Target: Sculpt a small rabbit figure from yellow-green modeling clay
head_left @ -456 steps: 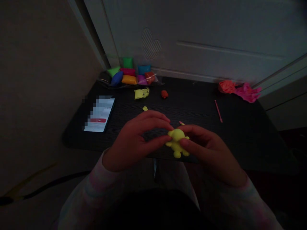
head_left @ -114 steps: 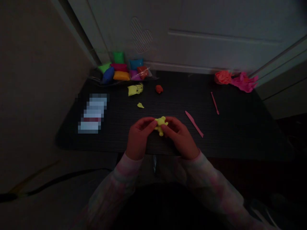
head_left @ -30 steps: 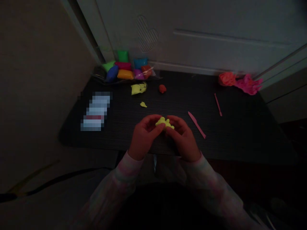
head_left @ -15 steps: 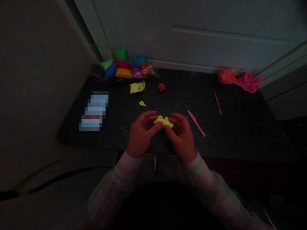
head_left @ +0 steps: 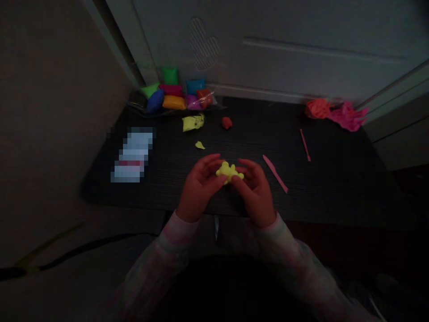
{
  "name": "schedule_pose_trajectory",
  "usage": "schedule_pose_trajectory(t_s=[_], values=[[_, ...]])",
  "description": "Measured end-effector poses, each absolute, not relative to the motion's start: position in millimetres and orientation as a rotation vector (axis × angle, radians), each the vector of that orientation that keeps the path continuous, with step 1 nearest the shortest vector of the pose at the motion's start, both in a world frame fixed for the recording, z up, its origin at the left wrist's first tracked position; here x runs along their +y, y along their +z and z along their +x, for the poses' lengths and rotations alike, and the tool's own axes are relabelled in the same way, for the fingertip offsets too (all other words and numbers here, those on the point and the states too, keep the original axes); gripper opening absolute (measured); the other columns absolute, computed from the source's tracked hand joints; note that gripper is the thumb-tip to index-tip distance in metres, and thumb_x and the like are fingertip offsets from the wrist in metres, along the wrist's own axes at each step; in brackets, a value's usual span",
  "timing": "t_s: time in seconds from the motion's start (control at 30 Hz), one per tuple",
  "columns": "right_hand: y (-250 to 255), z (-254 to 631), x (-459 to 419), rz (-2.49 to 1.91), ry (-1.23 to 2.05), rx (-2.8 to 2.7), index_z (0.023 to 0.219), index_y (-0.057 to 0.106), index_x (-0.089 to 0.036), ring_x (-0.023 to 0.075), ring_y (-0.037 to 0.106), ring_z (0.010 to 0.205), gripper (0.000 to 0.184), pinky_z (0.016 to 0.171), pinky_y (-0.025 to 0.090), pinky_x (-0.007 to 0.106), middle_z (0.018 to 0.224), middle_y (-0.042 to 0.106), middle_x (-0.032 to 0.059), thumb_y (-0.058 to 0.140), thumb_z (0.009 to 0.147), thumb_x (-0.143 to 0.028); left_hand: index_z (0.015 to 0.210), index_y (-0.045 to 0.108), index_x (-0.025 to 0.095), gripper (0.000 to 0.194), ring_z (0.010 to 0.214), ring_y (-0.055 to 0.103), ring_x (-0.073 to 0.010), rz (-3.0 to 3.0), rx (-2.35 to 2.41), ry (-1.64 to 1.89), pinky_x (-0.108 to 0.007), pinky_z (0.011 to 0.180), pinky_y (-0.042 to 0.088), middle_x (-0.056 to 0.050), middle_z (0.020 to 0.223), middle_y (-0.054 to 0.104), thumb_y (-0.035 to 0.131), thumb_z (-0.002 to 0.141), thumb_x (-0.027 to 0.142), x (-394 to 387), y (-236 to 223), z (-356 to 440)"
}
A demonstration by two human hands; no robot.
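Observation:
Between my two hands is a small yellow clay figure with rounded bumps, shaped like a little bear. My left hand grips its left side, thumb in front and fingers curled behind. On the other side my right hand pinches it with the thumb low on the front. The thumbs cover part of the figure's lower edge. A pink plastic clay knife lies just right of my right hand. Beyond my left hand rests a small yellow clay scrap.
On the dark table, a clear bag of colourful clay packs stands at the back left. An opened yellow pack, a red clay lump, a thin pink tool, orange and pink crumpled pieces and a blurred-out rectangle lie around.
The yellow clay figure has tilted slightly between my fingers, so more of its face and bumps shows. Both hands stay in nearly the same place.

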State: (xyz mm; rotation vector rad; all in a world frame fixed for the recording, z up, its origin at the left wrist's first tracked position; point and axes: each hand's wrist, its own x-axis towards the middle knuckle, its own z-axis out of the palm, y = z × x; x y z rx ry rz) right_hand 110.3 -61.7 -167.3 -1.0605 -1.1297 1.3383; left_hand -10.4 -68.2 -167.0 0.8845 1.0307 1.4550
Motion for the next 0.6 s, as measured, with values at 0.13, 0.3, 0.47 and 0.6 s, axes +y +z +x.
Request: schedule_pose_trajectory(t_s=[0.13,0.3,0.47,0.6], values=[[-166.8,110.7,-61.6,-1.06,1.365,-1.108,0.098,0.049,-0.024,0.0105,0.059,0.073,0.032,0.069,0.049,0.026,0.082,0.059,-0.0022,0.06,0.068,-0.017,0.102,0.054,0.024,0.045,0.089,0.057,-0.0103,0.94,0.979,1.469,-0.021,0.076,0.049,0.001,0.094,0.061,0.064,0.063,0.006,-70.0,-168.5,-11.7],[-168.0,109.6,-62.3,-1.07,1.356,-1.135,0.1,0.048,-0.024,0.0114,0.059,0.077,0.033,0.072,0.048,0.027,0.085,0.059,-0.0012,0.059,0.069,-0.018,0.106,0.05,0.024,0.05,0.087,0.057,-0.0097,0.989,0.986,1.45,-0.021,0.076,0.048,0.002,0.092,0.058,0.063,0.062,0.003,-70.8,-167.7,-12.1],[-169.3,109.8,-62.5,-1.063,1.354,-1.161,0.101,0.048,-0.025,0.0111,0.058,0.077,0.033,0.071,0.046,0.027,0.085,0.058,-0.0013,0.058,0.071,-0.018,0.107,0.047,0.023,0.051,0.086,0.057,-0.0106,1.047,0.986,1.429,-0.023,0.077,0.047,0.001,0.092,0.057,0.062,0.062,0.004,-70.7,-164.2,-13.1],[-170.3,110.4,-63.1,-1.058,1.355,-1.182,0.102,0.047,-0.025,0.0112,0.058,0.077,0.033,0.071,0.046,0.027,0.086,0.057,-0.0011,0.058,0.071,-0.018,0.105,0.047,0.022,0.049,0.081,0.057,-0.0103,1.051,1.037,1.396,-0.024,0.076,0.047,0.002,0.087,0.055,0.062,0.062,0.005,-70.7,-162.2,-13.3]])
